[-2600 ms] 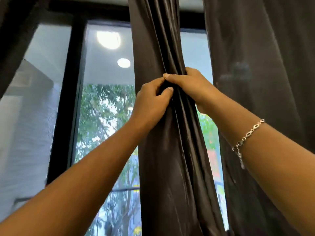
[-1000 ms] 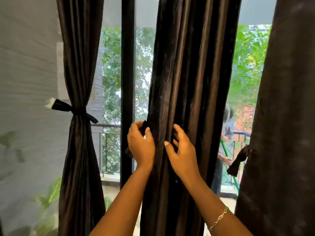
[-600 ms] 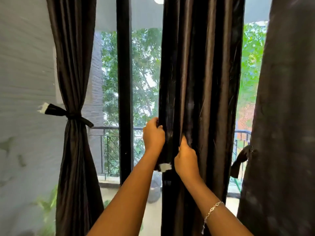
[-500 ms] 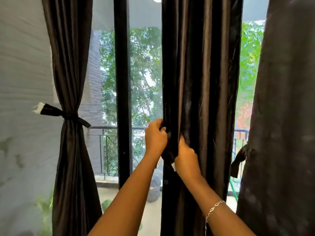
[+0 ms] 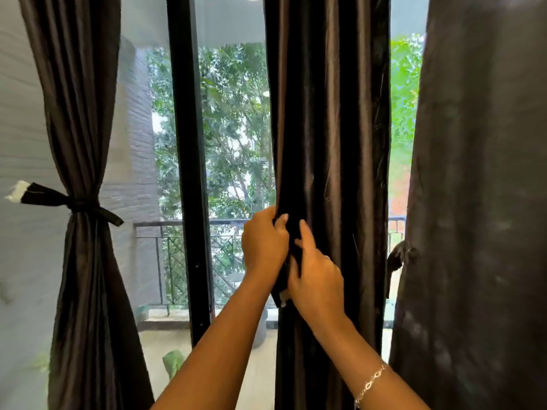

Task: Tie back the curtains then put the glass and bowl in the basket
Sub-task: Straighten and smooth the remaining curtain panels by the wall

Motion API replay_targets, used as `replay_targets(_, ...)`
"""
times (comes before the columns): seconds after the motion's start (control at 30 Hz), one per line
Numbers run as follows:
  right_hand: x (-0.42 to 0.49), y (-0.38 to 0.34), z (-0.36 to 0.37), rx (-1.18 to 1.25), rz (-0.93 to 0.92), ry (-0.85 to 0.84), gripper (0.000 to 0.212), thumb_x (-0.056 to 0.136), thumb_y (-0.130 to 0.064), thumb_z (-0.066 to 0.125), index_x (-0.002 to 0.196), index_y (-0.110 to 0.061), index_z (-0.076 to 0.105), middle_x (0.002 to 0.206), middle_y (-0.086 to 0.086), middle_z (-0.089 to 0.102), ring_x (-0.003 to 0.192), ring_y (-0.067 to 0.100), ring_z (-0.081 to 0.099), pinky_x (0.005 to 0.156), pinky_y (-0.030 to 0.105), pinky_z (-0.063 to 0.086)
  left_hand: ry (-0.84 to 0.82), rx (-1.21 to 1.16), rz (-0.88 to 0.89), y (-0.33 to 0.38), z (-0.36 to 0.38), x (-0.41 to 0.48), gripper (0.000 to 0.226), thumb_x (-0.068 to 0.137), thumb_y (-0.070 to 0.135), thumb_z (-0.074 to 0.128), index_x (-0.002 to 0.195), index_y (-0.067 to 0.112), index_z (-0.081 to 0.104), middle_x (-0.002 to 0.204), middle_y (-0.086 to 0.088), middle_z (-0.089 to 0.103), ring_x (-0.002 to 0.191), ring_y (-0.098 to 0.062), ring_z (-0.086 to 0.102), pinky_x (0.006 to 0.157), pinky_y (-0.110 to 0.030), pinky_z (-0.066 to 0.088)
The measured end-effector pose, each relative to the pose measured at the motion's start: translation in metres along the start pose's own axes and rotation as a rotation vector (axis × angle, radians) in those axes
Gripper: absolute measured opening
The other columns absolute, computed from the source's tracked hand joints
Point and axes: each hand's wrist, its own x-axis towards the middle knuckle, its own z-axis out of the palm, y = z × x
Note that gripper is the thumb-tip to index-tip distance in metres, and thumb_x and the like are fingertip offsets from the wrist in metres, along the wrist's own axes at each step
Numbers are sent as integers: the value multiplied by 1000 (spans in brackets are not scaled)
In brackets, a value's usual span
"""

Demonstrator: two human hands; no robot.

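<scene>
A dark, gathered middle curtain (image 5: 331,143) hangs in front of the window. My left hand (image 5: 263,247) grips its left edge, fingers curled around the fabric and a dark tie strap. My right hand (image 5: 318,279) presses on the same spot just below and to the right, pinching the strap whose white-tipped end (image 5: 282,303) pokes out under it. The left curtain (image 5: 80,143) is cinched at its waist by a dark tie (image 5: 74,204). A third curtain (image 5: 479,202) hangs loose at the right. Neither the glass, the bowl nor the basket is in view.
A black window frame post (image 5: 189,173) stands between the left and middle curtains. Behind the glass are a balcony railing (image 5: 183,255) and trees. A loose tie strap (image 5: 398,255) dangles at the right curtain's edge. A grey wall (image 5: 20,113) is at the left.
My view dropped from high on the curtain to its waist. Both hands slid down the middle curtain and closed together on its tie strap; the white strap end is now mostly covered.
</scene>
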Motion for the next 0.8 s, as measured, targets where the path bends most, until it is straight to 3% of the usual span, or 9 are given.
replay_targets(0.1, -10, 5, -8, 181, -111, 478, 44, 91, -23, 43, 132, -8, 47, 125, 8, 60, 116, 20, 55, 96, 29, 44, 28, -33, -37, -3, 0, -2, 17, 92, 15, 52, 86, 7, 66, 58, 3, 52, 53, -12, 46, 47, -24, 28)
replay_targets(0.17, -6, 15, -13, 261, -85, 544, 46, 89, -20, 46, 134, -7, 44, 135, 10, 50, 127, 19, 43, 106, 30, 35, 29, -45, -47, -4, 1, -2, 18, 91, 15, 53, 84, 6, 66, 55, 6, 48, 51, -10, 45, 46, -24, 27)
replay_targets(0.23, 2, 21, -18, 349, 67, 481, 55, 88, -23, 51, 139, -9, 37, 137, 11, 47, 128, 20, 42, 106, 36, 36, 21, -48, -38, -1, 2, -2, 18, 91, 15, 54, 83, 5, 66, 53, 6, 48, 50, -10, 45, 45, -24, 27)
replay_targets(0.3, 7, 22, -20, 351, 196, 279, 60, 90, -20, 54, 144, -14, 29, 129, 16, 56, 116, 31, 54, 93, 42, 46, 19, -74, -47, 2, 3, -3, 17, 90, 14, 54, 80, 7, 66, 52, 6, 48, 49, -8, 44, 45, -23, 27)
replay_targets(0.4, 7, 21, -14, 152, 200, 19, 57, 92, -5, 43, 146, -14, 25, 116, 20, 62, 102, 39, 60, 82, 44, 48, 7, -77, -51, 6, 4, -6, 22, 90, 14, 56, 68, 12, 58, 50, 3, 46, 48, -13, 43, 46, -25, 26)
replay_targets(0.5, 2, 13, -7, 138, 128, -65, 60, 90, -1, 40, 146, -18, 26, 125, 16, 59, 107, 35, 59, 85, 42, 48, -47, -139, -35, 9, 7, -6, 26, 89, 13, 56, 63, 12, 57, 52, 0, 49, 51, -14, 45, 48, -25, 30)
replay_targets(0.63, 1, 6, 0, 135, 80, -90, 55, 95, -11, 39, 146, -24, 23, 132, 8, 54, 110, 30, 60, 90, 41, 48, -56, -178, 16, 14, 9, -13, 48, 91, 16, 54, 47, 22, 36, 45, 6, 34, 43, -5, 31, 47, -28, 22)
replay_targets(0.73, 2, 8, 5, 199, 93, -70, 42, 95, -19, 39, 137, -24, 39, 117, 8, 63, 100, 29, 65, 83, 42, 52, -21, -244, 44, 15, 9, -21, 53, 90, 34, 56, 46, 22, 29, 42, 6, 27, 39, -8, 26, 45, -22, 18)
replay_targets(0.8, 0, 7, 5, 221, 95, -92, 46, 91, -27, 35, 137, -25, 40, 114, 8, 65, 95, 29, 66, 80, 42, 53, -14, -197, 48, 16, 8, -21, 51, 89, 31, 58, 46, 24, 32, 42, 7, 32, 40, -7, 31, 43, -20, 21)
